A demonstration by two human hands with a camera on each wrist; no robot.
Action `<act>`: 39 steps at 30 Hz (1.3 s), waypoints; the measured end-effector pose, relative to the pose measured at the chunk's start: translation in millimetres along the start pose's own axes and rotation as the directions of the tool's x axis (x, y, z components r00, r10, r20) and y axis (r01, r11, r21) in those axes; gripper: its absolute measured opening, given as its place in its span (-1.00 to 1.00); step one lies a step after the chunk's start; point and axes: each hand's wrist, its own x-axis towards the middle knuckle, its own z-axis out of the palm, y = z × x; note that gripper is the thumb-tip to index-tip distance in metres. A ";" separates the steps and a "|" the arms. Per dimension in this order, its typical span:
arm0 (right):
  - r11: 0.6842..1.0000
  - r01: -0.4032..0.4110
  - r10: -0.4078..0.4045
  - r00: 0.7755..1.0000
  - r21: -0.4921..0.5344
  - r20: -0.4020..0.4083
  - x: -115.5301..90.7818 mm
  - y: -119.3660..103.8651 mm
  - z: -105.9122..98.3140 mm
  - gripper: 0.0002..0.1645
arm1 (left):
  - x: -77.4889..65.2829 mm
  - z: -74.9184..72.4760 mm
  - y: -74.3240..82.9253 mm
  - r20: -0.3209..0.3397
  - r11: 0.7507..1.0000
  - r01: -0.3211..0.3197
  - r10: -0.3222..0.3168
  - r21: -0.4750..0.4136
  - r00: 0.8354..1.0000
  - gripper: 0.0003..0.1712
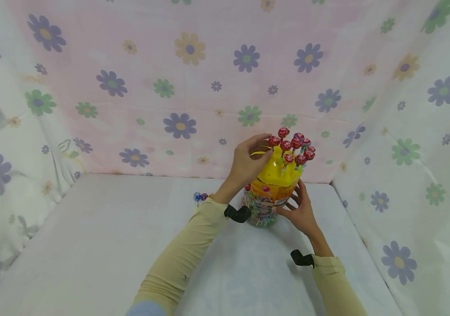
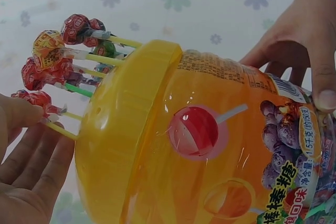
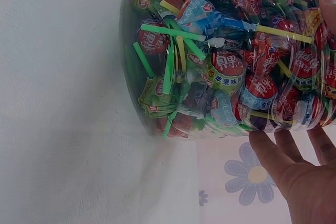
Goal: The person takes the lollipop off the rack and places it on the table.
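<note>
Pushed askew, the red-wrapped lollipop [image 1: 274, 141] the left grip [image 1: 248, 159] pinches might tip the clear plastic jar [image 1: 260, 210] the right grip [image 1: 303, 213] clasps.

Clear plastic cyl. jar [image 1: 262, 214] w/ orange printed label and yellow domed plastic lid [image 1: 274, 175] fitted stands lid-up on white-covered table [image 1: 110, 228], R hand [image 1: 303, 213] gripping side; multicol. wrapped ball lollipops [image 3: 226, 69] packed inside. Several foil-wrapped lollipops [image 1: 297, 142], mostly red, stand heads-up on lid, yellow & green sticks. L hand [image 1: 246, 161] pinches one red-wrapped ball lollipop [image 2: 34, 99], stick end at lid, seating unclear.
</note>
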 end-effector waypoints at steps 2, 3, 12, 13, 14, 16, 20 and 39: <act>1.000 0.000 0.000 1.000 0.002 -0.001 0.2 0.1 0.0 0.28 | 1.5 1.1 -0.2 -0.007 1.000 -0.007 0.007 0.005 1.000 -0.55; 1.000 0.000 0.000 1.000 0.004 0.000 0.3 0.2 0.0 0.27 | 2.2 1.8 -0.7 -0.011 1.000 -0.010 0.010 0.007 1.000 -0.56; 1.000 0.008 -0.008 1.000 0.006 -0.002 -0.2 1.5 -0.8 0.27 | 5.7 6.6 -1.7 -0.052 0.998 -0.054 0.054 0.019 0.997 -0.60; 1.000 0.010 -0.010 1.000 0.006 -0.002 -0.2 1.5 -0.8 0.27 | 5.9 6.6 -0.6 -0.059 0.998 -0.058 0.059 0.022 0.997 -0.60; 1.000 0.010 -0.010 1.000 0.007 -0.002 -0.4 1.4 -0.7 0.27 | 6.0 6.4 0.6 -0.064 0.998 -0.062 0.064 0.023 0.996 -0.60; 1.000 0.013 -0.013 1.000 0.005 0.000 -0.4 1.4 -0.5 0.28 | 5.7 5.6 3.5 -0.076 0.997 -0.071 0.072 0.026 0.994 -0.60; 1.000 0.014 -0.014 1.000 0.001 0.001 -0.5 1.4 -0.2 0.28 | 2.5 2.9 7.9 -0.087 0.996 -0.078 0.080 0.032 0.993 -0.58; 0.998 0.064 -0.064 0.998 -0.005 -0.017 7.6 33.1 -2.7 0.27 | -40.1 -40.9 -0.9 -0.119 0.999 0.047 -0.045 0.011 0.992 -0.58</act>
